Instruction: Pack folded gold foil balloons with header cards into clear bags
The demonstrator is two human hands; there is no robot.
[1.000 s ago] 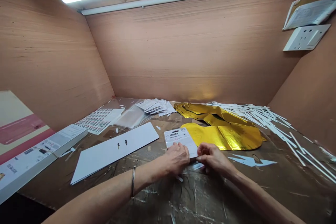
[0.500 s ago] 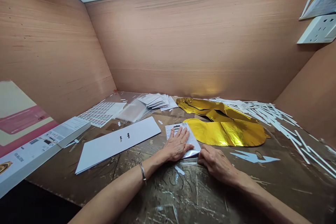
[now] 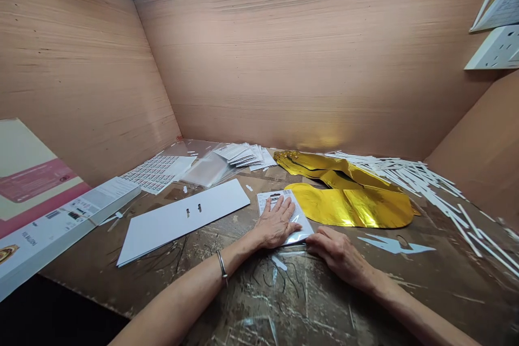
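Note:
My left hand (image 3: pixel 277 221) lies flat, fingers spread, on a small white printed card in a clear sleeve (image 3: pixel 302 226) in the middle of the table. My right hand (image 3: pixel 336 253) rests just right of it, fingers curled at the sleeve's lower right edge. What those fingers hold, if anything, is hidden. A folded gold foil piece (image 3: pixel 357 206) lies right behind the card, with more gold foil (image 3: pixel 312 165) beyond it.
A long white card (image 3: pixel 182 219) with two small slots lies left of my hands. Sticker sheets (image 3: pixel 156 173), clear sleeves (image 3: pixel 206 170) and stacked cards (image 3: pixel 243 155) sit at the back left. White strips (image 3: pixel 417 179) are scattered at the right. A printed box (image 3: pixel 60 224) lies far left.
My left hand went from gripping the card's lower edge to lying flat on top of it. The right hand stayed at the lower right edge. The view tilted down slightly.

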